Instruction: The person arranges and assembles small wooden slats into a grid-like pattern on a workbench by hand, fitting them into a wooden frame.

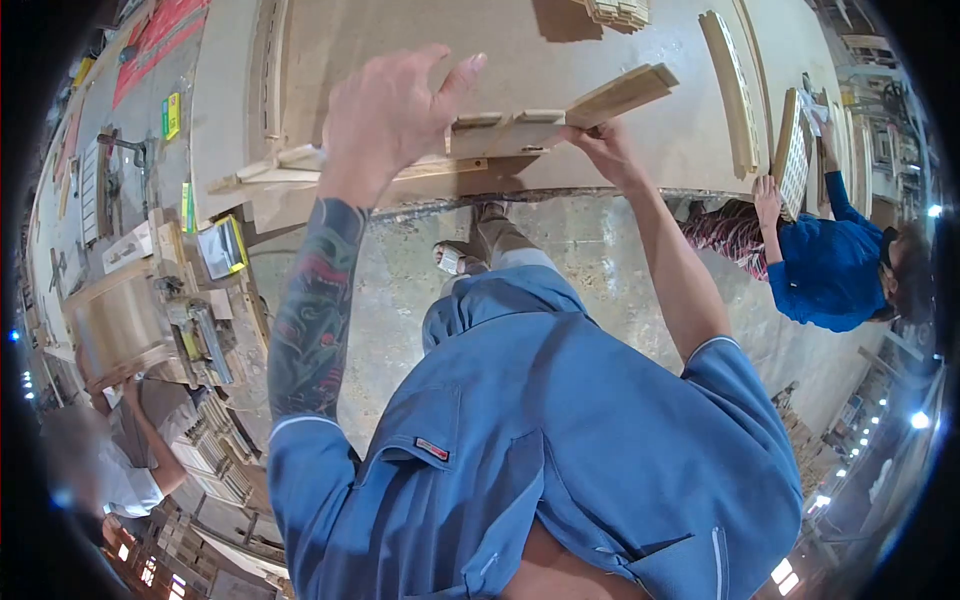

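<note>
My right hand (612, 153) is closed around the near end of a wooden slat (625, 92), which angles up to the right over the table. Short wooden pieces (505, 135) stand just left of these fingers, in line with the slat. My left hand (390, 110) is raised over the left end of these pieces, thumb apart from the fingers, holding nothing that shows. Beneath its wrist a long wooden strip (430, 172) lies along the table's front edge, partly hidden by the forearm.
The pale worktable (370, 25) bears a stack of slats (617, 12) at the back and a slotted rail (730, 90) to the right. A person in blue (825, 265) handles a slatted panel (793, 155) there. Another person (135, 460) holds a wooden board (120, 320) at lower left.
</note>
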The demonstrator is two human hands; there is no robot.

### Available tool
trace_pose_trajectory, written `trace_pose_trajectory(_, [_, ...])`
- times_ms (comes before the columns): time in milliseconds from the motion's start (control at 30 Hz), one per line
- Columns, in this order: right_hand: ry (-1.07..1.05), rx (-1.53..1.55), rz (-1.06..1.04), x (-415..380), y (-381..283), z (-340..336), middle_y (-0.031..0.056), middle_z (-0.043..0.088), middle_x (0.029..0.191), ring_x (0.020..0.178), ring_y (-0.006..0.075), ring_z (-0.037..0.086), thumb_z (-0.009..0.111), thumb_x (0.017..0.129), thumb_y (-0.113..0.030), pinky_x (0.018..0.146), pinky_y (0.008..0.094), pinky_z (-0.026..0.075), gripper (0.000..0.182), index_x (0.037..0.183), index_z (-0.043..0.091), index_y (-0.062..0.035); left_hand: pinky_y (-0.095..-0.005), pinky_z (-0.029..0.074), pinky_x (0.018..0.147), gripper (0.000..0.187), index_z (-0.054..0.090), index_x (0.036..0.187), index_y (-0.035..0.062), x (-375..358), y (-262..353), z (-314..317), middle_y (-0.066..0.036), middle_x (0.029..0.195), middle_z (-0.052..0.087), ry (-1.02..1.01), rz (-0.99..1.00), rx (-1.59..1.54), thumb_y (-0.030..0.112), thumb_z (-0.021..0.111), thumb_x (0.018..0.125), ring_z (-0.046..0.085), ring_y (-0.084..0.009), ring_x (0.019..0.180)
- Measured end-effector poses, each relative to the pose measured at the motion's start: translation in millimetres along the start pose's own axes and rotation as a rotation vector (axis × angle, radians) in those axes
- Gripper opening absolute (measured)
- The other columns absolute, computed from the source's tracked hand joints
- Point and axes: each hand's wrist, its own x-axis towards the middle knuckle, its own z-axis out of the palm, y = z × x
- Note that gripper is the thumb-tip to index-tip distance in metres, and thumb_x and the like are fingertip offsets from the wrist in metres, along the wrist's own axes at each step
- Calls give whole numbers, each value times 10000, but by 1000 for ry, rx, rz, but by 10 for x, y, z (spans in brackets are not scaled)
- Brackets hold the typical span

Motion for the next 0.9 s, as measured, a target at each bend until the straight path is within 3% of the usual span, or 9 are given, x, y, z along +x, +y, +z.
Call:
trace_pose_trajectory(200, [-44,136,-87,44,195,129,84,730,1040,993,193,672,717,910,-119,871,357,534,220,1102,700,-11,-450,523,839,631,723,1132,73,-2,-7,-39,-190,1039,717,-34,-11,32,629,499,936,667,-394,987])
trace_pose_trajectory(267, [-11,-479,-279,-47,42,151,128,730,1042,994,267,687,740,872,-122,858,378,538,218,1071,710,-38,-441,522,841,627,723,1132,74,-3,-28,4,-186,1033,719,5,-5,35,629,510,933,667,-389,990])
trace_pose_trajectory(300, [47,-542,-287,-95,-42,225,160,718,1058,995,338,677,727,867,-139,843,400,539,208,1058,720,-56,-441,522,841,627,723,1132,74,-2,-18,5,-186,1033,719,3,-12,36,629,510,933,667,-389,990])
trace_pose_trajectory(500, [10,-534,-401,-13,268,239,168,714,1052,963,380,665,724,862,-183,818,440,539,238,1071,721,-68,-412,517,882,536,723,1127,62,-44,16,-36,-168,1065,717,56,-17,13,544,587,937,669,-357,999])
trace_pose_trajectory(567, [13,-650,-232,-28,196,289,155,704,1013,937,389,639,737,828,-170,808,450,529,246,1056,721,-78,-402,481,961,401,699,1183,79,-116,-101,-96,-165,1208,678,532,175,-115,400,647,950,640,-316,1098])
trace_pose_trajectory(633, [-29,-660,-244,68,458,285,140,693,992,934,381,631,736,812,-146,799,446,528,247,1050,714,-82,-394,439,1029,437,591,1332,79,-405,-163,-264,-165,1358,584,869,59,-68,276,675,952,573,-297,1208])
trace_pose_trajectory(700, [-77,-618,-345,105,469,250,113,678,963,922,360,628,722,784,-90,779,433,530,257,1040,700,-94,-486,441,1012,520,466,1419,50,-764,-270,-118,-143,1370,552,1214,-390,-338,366,554,1016,565,-339,1190])
trace_pose_trajectory(833, [-51,-614,-555,244,-152,220,82,666,979,911,326,642,672,761,-12,765,401,541,291,1033,676,-114,-523,490,945,726,405,1474,116,-1323,261,-259,-120,1395,523,851,-1219,-1537,651,387,984,565,-287,1184])
trace_pose_trajectory(900, [-67,-635,-572,580,-243,315,100,667,1079,993,329,645,645,786,3,800,403,548,333,1100,671,-103,-517,513,918,743,439,1457,124,-1552,216,-8,-107,1404,532,800,-1168,-1761,670,443,954,573,-284,1202])
